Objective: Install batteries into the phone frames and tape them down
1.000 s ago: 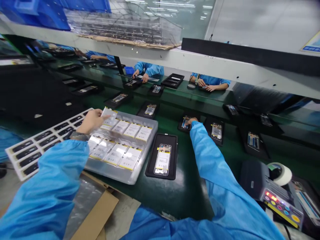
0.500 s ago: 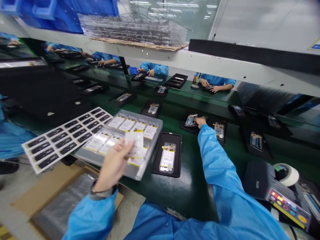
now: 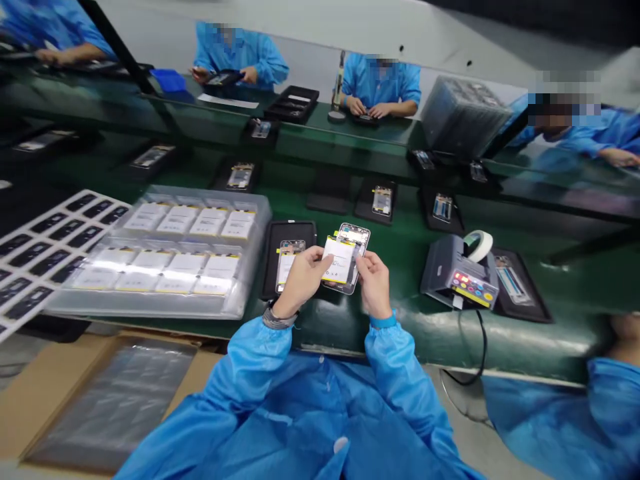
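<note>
My left hand (image 3: pixel 306 279) pinches a white phone battery (image 3: pixel 338 259) with yellow edges. Right beside it, my right hand (image 3: pixel 375 277) grips an open phone frame (image 3: pixel 356 233) by its right edge. The battery overlaps the frame's left part; whether the two touch I cannot tell. Partly behind my left hand lies a black tray (image 3: pixel 312 233) with another phone frame (image 3: pixel 290 257) in it. Left of that stands a clear plastic tray (image 3: pixel 256 220) with several white batteries in its pockets.
A tape dispenser (image 3: pixel 463 273) with a tape roll (image 3: pixel 479 246) stands to the right. At the left lies a sheet of black stickers (image 3: pixel 70 230). Several phone trays line the bench's back. Co-workers (image 3: pixel 383 87) sit across. Below the bench is an open cardboard box (image 3: pixel 200 373).
My right hand has lifted the phone frame from its black mat and brought it in front of me. My left hand has carried the battery rightward to it. The view has turned right.
</note>
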`<action>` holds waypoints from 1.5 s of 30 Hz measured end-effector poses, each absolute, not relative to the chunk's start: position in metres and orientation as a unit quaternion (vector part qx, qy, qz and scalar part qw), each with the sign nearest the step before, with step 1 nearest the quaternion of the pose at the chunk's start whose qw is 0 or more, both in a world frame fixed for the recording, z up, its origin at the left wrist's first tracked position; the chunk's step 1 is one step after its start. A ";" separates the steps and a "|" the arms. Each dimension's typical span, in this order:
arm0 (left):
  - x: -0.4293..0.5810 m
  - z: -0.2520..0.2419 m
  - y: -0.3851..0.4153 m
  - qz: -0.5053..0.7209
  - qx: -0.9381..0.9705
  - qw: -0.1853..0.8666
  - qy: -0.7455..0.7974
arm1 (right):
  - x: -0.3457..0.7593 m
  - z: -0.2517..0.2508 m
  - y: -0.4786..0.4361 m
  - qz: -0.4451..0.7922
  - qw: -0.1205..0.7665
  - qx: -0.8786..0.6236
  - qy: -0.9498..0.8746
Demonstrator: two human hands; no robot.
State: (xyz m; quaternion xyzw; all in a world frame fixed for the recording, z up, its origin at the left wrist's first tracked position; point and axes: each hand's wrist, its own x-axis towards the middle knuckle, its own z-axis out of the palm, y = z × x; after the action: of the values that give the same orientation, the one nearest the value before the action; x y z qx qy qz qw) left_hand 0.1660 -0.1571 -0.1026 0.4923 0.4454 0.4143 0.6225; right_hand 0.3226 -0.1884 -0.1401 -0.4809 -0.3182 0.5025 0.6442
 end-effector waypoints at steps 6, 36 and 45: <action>0.183 -0.097 -0.183 0.393 0.519 0.624 0.432 | 0.331 -0.141 -0.220 0.476 0.680 -0.446 -0.334; 0.176 -0.111 -0.221 0.406 0.463 0.614 0.493 | 0.311 -0.119 -0.273 0.556 0.593 -0.464 -0.351; 0.177 -0.104 -0.225 0.433 0.474 0.594 0.484 | 0.314 -0.110 -0.279 0.553 0.564 -0.488 -0.371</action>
State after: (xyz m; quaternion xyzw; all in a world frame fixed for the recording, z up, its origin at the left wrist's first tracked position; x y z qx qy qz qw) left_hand 0.1770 -0.2254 -0.1039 0.4742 0.4838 0.4333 0.5944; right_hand 0.3136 -0.2788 -0.1100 -0.4881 -0.3713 0.5533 0.5637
